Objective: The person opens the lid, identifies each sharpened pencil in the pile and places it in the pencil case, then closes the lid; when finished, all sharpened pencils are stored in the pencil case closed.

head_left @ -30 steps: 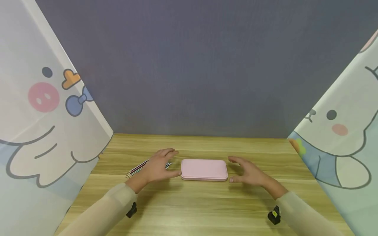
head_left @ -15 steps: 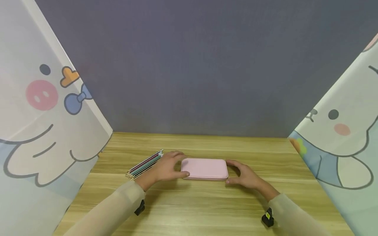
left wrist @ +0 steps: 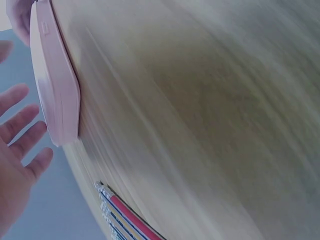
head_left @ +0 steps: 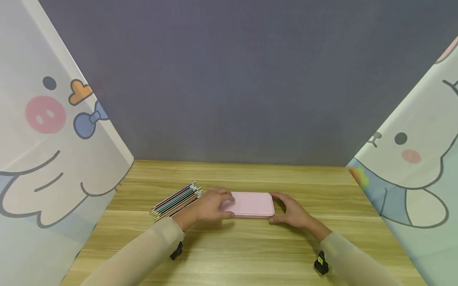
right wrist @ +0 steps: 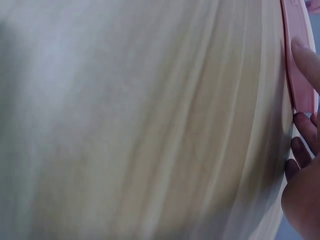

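A closed pink case [head_left: 254, 203], flat with rounded corners, lies on the wooden table. My right hand [head_left: 295, 212] grips its right end, the thumb along the near side and the index finger at the far corner. In the right wrist view the thumb lies against the pink side wall of the case [right wrist: 296, 22]. Over the left end of the lid is my left hand [head_left: 212, 205], its thumb by the near edge. The left wrist view shows those fingers loosely spread beside the case [left wrist: 62, 100].
Several coloured pencils [head_left: 175, 201] lie side by side at the left, partly behind my left forearm. A grey panel [head_left: 229, 87] stands at the table's back edge. Cartoon-printed panels rise on the left [head_left: 46, 174] and right [head_left: 418, 178].
Both hands have moved in toward the case, the left over its left end and the right onto its right end. More of the pencils now shows. The case stays on the table.
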The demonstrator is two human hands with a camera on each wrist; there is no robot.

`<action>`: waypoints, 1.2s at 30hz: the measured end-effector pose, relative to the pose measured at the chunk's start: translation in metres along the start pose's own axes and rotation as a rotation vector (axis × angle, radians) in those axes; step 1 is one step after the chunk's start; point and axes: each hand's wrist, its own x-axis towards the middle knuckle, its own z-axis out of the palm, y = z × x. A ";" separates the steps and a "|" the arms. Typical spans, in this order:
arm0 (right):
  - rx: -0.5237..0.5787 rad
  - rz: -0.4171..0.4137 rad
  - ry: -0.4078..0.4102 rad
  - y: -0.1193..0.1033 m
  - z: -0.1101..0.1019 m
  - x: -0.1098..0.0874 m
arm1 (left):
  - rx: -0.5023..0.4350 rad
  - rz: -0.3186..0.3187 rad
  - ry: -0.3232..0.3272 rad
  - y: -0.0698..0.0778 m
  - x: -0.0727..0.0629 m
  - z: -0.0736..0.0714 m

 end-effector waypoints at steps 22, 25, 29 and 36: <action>0.009 0.054 0.066 -0.010 0.003 0.001 | 0.029 0.101 -0.039 0.019 0.020 0.003; 0.003 0.057 0.063 -0.012 0.001 0.001 | 0.039 0.096 -0.037 0.023 0.024 0.003; 0.027 0.066 0.048 -0.014 -0.001 0.002 | 0.047 0.064 -0.038 0.027 0.027 0.003; 0.047 0.077 0.007 -0.015 -0.007 0.004 | 0.047 0.028 -0.032 0.031 0.030 0.001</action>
